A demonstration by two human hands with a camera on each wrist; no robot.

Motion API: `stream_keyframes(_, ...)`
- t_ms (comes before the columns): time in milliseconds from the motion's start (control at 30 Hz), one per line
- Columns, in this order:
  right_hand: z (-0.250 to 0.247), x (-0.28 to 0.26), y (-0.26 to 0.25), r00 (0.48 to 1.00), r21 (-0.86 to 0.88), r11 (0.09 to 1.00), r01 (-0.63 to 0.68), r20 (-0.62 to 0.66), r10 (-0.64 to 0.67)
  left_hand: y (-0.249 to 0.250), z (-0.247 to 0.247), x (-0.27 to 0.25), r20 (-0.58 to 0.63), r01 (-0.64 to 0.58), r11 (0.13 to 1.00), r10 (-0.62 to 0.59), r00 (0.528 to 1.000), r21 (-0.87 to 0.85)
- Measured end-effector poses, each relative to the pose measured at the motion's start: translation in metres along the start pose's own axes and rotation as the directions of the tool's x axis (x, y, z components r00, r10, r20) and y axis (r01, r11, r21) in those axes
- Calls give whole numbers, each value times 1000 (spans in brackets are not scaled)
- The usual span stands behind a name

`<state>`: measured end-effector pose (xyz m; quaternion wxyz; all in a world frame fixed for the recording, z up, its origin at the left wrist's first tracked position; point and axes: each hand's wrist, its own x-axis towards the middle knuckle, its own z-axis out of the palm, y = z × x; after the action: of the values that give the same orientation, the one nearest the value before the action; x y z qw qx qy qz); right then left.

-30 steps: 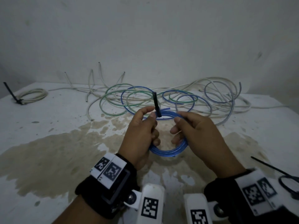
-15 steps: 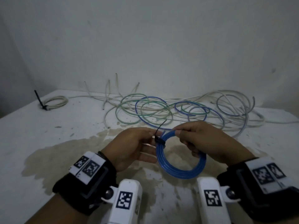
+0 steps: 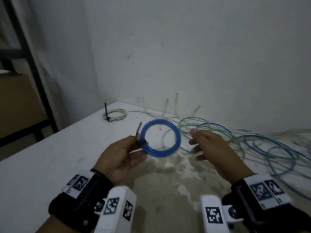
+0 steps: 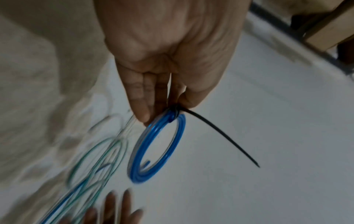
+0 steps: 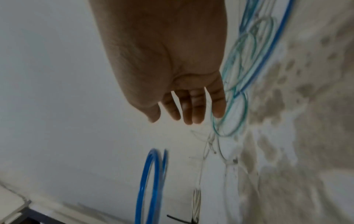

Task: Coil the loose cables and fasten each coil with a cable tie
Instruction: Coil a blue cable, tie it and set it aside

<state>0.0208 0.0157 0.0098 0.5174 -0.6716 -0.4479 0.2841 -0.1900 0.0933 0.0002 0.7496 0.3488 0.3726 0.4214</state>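
Head view: left hand [image 3: 121, 157] pinches the blue coil [image 3: 160, 137] between thumb and fingers [image 4: 141, 112] right at its black tie [image 4: 216, 133], coil held in the air above the desk [image 3: 50, 162] with the tie head at the coil's 8 o'clock. Right hand [image 3: 213, 148] hangs apart from the coil at its 3 o'clock, fingers loosely spread, holding nothing.

Risks, as judged:
- Tie tail sticks out long and untrimmed; it may snag the loose cables [image 3: 252, 142] if the coil is set down among them.
- One cable end juts inward inside the coil in the left wrist view; if the tie is not fully cinched, that turn may spring free.
- The grip is a light pinch at a single spot; a quick swing could drop the coil into the tangle.

Count:
- Blue coil, tied: 1, in the left hand.
- White coil [image 3: 116, 114], tied: 1, on the desk at 11 o'clock, near the corner.
- Ties seen: 2, one on each coil.
- Loose cables: white, green and blue, overlapping at 2 o'clock; number cannot be told.
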Motion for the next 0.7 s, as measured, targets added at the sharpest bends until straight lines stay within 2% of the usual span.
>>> stream_keyframes(133, 46, 25, 19, 998, 123, 991, -60, -28, 64, 48, -47, 43, -211, -151, 978, 118, 970, -145)
stream_keyframes(267, 81, 47, 38, 990, 223, 966, -127, -29, 137, 84, -85, 96, -330, -184, 972, 127, 935, -148)
stream_keyframes(400, 95, 60, 55, 985, 293, 945, -141, -56, 165, 100, -111, 148, -344, -139, 984, 93, 934, -111)
stream_keyframes(500, 92, 60, 56, 980, 311, 939, -150, -75, 182, 103, -120, 172, -346, -82, 997, 73, 936, -12)
stream_keyframes(633, 91, 60, 57, 974, 332, 929, -163, -94, 205, 98, -125, 189, -331, 39, 995, -8, 944, 87)
stream_keyframes(700, 91, 60, 56, 972, 335, 927, -171, -96, 214, 98, -125, 192, -374, 55, 989, 0, 927, 135)
